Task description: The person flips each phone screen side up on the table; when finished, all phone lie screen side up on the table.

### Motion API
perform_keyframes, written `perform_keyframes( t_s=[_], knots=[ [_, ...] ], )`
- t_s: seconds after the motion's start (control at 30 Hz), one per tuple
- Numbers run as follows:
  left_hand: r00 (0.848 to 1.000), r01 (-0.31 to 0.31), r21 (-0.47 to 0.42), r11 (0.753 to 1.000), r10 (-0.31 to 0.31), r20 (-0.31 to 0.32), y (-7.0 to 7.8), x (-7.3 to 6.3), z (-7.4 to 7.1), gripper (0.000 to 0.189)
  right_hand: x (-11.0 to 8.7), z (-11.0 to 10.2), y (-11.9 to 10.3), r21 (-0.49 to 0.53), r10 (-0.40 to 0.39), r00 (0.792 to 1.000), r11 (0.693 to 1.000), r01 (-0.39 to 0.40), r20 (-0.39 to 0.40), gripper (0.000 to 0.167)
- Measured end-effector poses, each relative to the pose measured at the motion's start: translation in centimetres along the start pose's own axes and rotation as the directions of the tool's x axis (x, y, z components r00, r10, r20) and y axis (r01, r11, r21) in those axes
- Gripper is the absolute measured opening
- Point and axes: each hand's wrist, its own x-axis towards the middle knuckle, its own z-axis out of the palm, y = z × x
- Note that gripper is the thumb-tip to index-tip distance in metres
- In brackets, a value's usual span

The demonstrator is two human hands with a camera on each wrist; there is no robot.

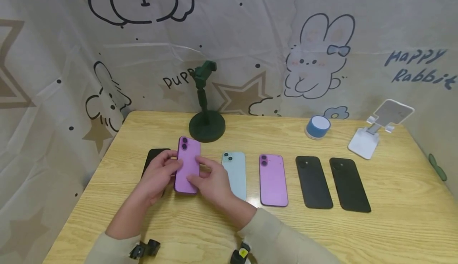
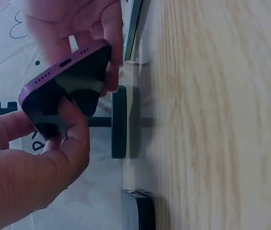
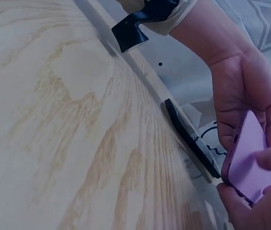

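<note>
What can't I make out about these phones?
- Black phone: largely hidden by the left hand, head view.
- Pale blue phone: lower left covered by the right hand, head view.
- Held purple phone: fingers cover part of its dark screen, left wrist view.
- Tabletop purple phone: lies back up, hiding its front, head view.

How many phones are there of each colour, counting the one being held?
Purple: 2, the held phone and the flat purple phone
Light blue: 1, the light blue phone
Dark: 3, the leftmost phone, the rightmost phone and its dark neighbour
Total: 6 phones
</note>
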Motion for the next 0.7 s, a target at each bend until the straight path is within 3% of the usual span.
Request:
perform_keyframes(
  t_s=[0.23, 0.33, 0.43, 0.53, 0.7],
  knots=[
    [0.997, -0.054, -0.029, 0.998, 0.056, 0.047, 0.1, 0.1, -0.1, 0.037, -0.2, 0.1, 0.0, 0.069, 0.015, 0.996, 0.997, -0.022, 0.089, 0.061],
    [0.993, -0.105, 0.031, 0.994, 0.104, 0.055, 0.1, 0.1, -0.3, 0.036, -0.3, 0.1, -0.1, 0.158, 0.027, 0.993, 0.986, -0.046, 0.116, 0.06],
    [0.99, -0.141, 0.185, 0.973, 0.144, -0.002, -0.1, 0.1, -0.3, 0.036, -0.4, 0.1, -0.5, 0.255, 0.037, 0.989, 0.964, -0.073, 0.142, 0.056],
    [0.985, -0.116, 0.329, 0.937, 0.151, -0.083, -0.2, 0.0, -0.1, 0.045, -0.5, 0.1, -0.8, 0.331, 0.033, 0.986, 0.94, -0.086, 0.163, 0.051],
    [0.983, -0.045, 0.385, 0.922, 0.11, -0.147, -0.3, 0.2, 0.3, 0.064, -0.7, 0.0, -1.3, 0.435, 0.014, 0.979, 0.894, -0.103, 0.203, 0.046]
  ],
)
